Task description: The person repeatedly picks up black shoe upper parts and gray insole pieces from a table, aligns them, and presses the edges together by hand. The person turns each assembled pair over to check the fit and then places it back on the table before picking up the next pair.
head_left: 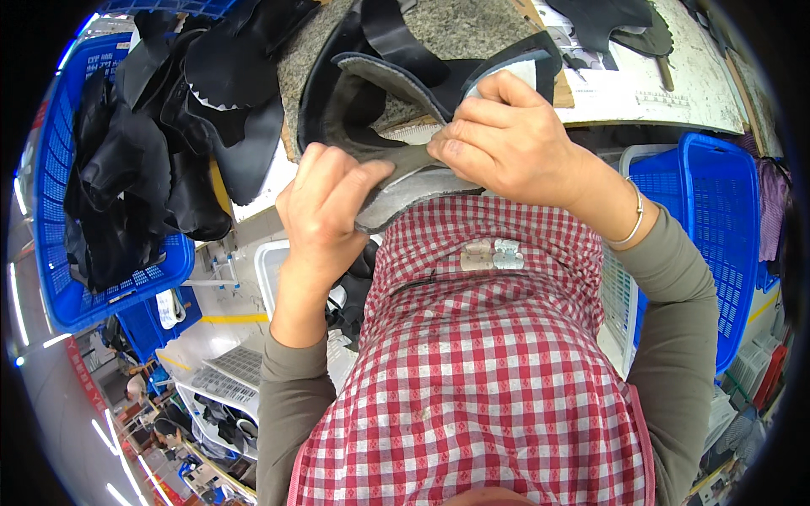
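Note:
A black leather boot upper (395,78) with grey fuzzy lining is held between my hands, just above the edge of the bench. My left hand (321,202) is closed, pinching the lining edge between thumb and fingers. Close by on the right, my right hand (510,143) is also closed on the upper, its thumb and fingertips gripping the same folded grey edge. A pale patch of lining shows behind the right knuckles. The far part of the upper stands in loose curves over a speckled stone slab (309,52).
To the left, a blue plastic basket (52,211) overflows with black leather uppers (135,156). The white benchtop (700,72) at far right carries paper, black pieces and a handled tool (666,74). Blue crates (717,253) stand right of my body; a white bin (272,261) sits below left.

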`<state>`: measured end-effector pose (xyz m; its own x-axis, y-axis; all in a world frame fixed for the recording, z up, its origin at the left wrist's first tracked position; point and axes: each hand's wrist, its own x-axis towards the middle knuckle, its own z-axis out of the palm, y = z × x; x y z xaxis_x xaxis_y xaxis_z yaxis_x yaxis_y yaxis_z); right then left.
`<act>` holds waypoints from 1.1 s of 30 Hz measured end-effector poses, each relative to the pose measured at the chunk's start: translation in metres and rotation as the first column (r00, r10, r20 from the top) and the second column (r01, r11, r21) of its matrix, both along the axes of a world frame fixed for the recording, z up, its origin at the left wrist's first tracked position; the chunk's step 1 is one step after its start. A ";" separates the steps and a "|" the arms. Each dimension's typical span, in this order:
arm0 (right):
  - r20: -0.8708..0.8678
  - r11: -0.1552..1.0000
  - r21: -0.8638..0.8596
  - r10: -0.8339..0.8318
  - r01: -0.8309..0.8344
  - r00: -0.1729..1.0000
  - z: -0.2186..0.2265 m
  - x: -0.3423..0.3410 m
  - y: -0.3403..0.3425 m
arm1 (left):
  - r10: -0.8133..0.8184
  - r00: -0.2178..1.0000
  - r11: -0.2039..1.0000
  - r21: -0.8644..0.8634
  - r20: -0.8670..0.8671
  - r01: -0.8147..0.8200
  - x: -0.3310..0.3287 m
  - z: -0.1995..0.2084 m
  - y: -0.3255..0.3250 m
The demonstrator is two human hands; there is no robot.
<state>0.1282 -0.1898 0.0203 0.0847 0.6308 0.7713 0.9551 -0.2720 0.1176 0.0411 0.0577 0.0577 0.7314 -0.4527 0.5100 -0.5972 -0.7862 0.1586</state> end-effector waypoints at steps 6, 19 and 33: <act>-0.014 0.998 0.017 0.063 -0.063 0.998 -0.001 -0.004 -0.004 | -0.089 0.989 0.991 -0.090 0.116 0.100 -0.004 -0.005 -0.002; -0.434 0.963 -0.270 -0.143 0.023 0.890 0.015 -0.017 -0.005 | 0.047 0.999 0.999 -0.011 -0.001 -0.047 0.006 0.003 0.001; -0.715 0.601 0.635 0.695 0.484 0.075 0.036 0.046 0.008 | -0.447 0.780 0.892 -0.279 -0.437 0.355 -0.020 0.042 -0.097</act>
<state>0.1740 -0.1818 0.0558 0.9842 0.1347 0.1152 0.0420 0.4543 -0.8899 0.0212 -0.0393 0.0996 0.6726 -0.6992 0.2425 -0.6636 -0.4247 0.6159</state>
